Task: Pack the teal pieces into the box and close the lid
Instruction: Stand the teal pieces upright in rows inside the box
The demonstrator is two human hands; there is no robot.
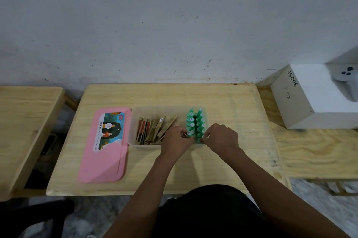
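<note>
I see the transparent plastic box (133,121) standing in the middle of the wooden bench (232,100), with its long side parallel to the front edge. The box has no lid on it. The pink lid (108,162) lies flat on the bench just beside the left end of the box, reaching toward the front-left corner, and a printed label is on its far half.

The teal pieces (195,120) are inside the box, at its right end. They stand in two rows close together, running from the far wall of the box to the near wall, with small round marks on their tops. The rest of the box, to the left, holds flat wooden tiles (153,129) that lean against each other.

Both hands are at the near end of the teal rows. My left hand (175,139) has its fingers curled and pinches the nearest piece of the left row. My right hand (220,137) has its fingers curled too and pinches the nearest piece of the right row. Both forearms come over the front edge of the bench.

On the right, on another wooden surface (319,152), a white carton (302,100) stands with handwriting on its side, and on top of it lies a white object (346,81) too blurred to name. A second bench (25,112) is on the left.
</note>
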